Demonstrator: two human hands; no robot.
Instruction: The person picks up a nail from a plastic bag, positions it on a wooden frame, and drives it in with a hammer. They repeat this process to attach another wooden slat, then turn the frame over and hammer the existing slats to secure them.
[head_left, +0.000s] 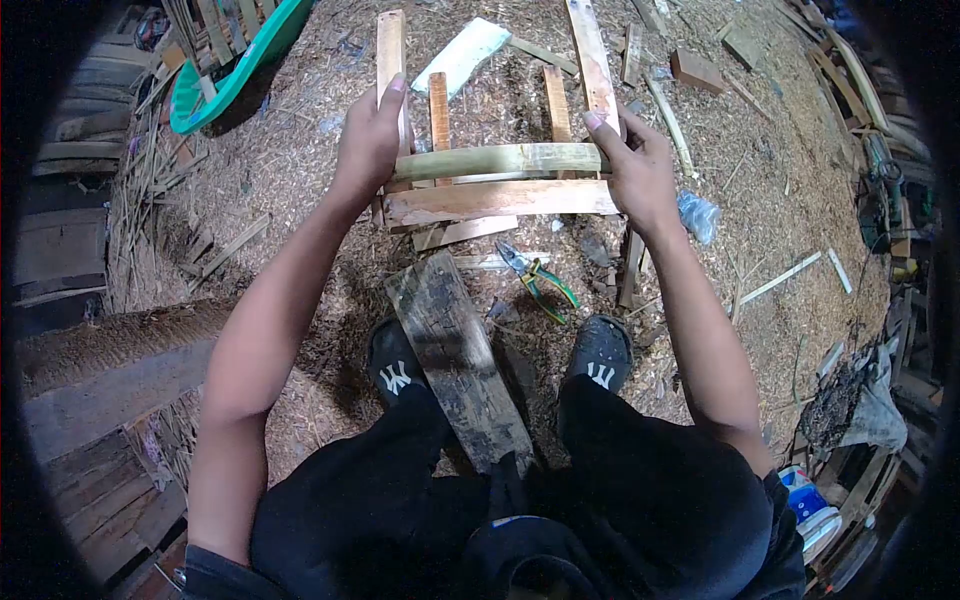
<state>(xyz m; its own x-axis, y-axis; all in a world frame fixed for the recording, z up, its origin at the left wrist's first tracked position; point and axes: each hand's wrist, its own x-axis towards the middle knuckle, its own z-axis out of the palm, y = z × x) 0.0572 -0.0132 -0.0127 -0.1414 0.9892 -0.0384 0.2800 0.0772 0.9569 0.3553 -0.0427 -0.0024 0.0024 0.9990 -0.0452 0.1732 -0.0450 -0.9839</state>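
Held up in front of me is a wooden frame point(505, 201), with two long uprights and crosspieces between them. One crosspiece is a greenish, slightly curved strip point(500, 160), and a flat pale board runs just below it. My left hand point(368, 148) is closed around the left upright near that strip, thumb along the wood. On the other side, my right hand point(643, 172) grips the right upright where the strip meets it. Two shorter, orange-brown legs point(439, 125) show beyond the crosspieces. Pliers point(540, 283) with green and yellow handles lie on the ground below the frame.
A dark, worn plank point(460, 360) slants between my feet. Wood shavings cover the ground point(760, 200). A green plastic piece point(235, 75) is at upper left, a wood block point(697, 71) at upper right. Crumpled clear plastic point(698, 217) lies right of my right hand.
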